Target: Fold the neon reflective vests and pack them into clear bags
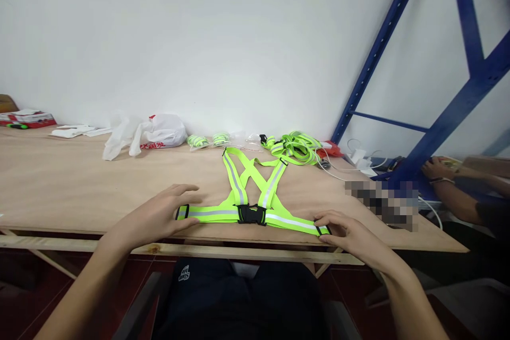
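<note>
Nearest: dark-clothed lap [247, 303] below the counter [71, 180]. Just over its edge, a lime-yellow reflective harness [273, 186] lies flat, waist band [217, 215] toward the person, shoulder straps [236, 181] running away from it. Left hand [159, 212]: fingers spread loosely about the left-end slider [183, 212], thumb by the band, no firm grasp evident. Right hand [346, 231]: fingers curled about the right-end slider [323, 230]; unclear whether they pinch or merely rest.

Handling, judged by eye: harness light, soft, floppy, hardly fragile; liable to twist if lifted by one point. Black buckle [252, 214] at mid-band looks stiff, probably the heaviest part. Best holds: both end sliders, band kept taut; buckle for the middle.

Farther back: bagged strap bundles [221, 139], white plastic bag [169, 130], loose strap heap [300, 149]. Beyond, white wall [199, 37].
</note>
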{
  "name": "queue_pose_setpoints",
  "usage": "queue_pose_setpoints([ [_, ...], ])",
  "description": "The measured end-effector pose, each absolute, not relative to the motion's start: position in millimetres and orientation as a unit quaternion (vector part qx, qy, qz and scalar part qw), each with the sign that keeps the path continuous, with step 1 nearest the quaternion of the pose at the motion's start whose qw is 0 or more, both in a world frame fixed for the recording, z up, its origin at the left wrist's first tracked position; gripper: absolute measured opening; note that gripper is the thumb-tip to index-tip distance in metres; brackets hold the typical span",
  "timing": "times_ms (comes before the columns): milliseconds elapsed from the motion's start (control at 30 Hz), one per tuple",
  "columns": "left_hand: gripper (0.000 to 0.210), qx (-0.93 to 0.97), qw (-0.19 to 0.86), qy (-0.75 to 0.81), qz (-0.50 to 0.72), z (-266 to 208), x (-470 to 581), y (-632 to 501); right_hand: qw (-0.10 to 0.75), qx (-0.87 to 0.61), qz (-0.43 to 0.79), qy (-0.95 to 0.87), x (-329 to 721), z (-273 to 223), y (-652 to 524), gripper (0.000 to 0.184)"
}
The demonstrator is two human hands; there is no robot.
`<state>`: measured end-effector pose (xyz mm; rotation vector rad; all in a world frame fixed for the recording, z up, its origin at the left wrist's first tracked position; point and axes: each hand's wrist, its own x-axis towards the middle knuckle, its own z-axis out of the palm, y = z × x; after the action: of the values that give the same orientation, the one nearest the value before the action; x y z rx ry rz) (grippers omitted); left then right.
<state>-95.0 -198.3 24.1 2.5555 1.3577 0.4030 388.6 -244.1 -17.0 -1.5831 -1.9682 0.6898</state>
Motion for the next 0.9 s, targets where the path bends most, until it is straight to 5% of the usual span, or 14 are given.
queue_pose_setpoints([
  [167,0.045,0.937,0.076,0.297,0.165,33,-15,-216,0.248,-0.585,0.215,-0.741,383,-12,-246,0.046],
  [400,0.082,0.955,0.012,0.264,0.133,-28,56,-202,0.279,-0.598,0.069,-0.748,361,-4,-237,0.05],
  [700,0.085,0.958,-0.02,0.267,0.105,-31,57,-205,0.051,-0.566,0.086,-0.819,283,-2,-168,0.06],
  [900,0.084,0.958,-0.037,0.264,0.106,-30,66,-209,-0.013,-0.597,0.063,-0.8,283,-22,-134,0.068],
])
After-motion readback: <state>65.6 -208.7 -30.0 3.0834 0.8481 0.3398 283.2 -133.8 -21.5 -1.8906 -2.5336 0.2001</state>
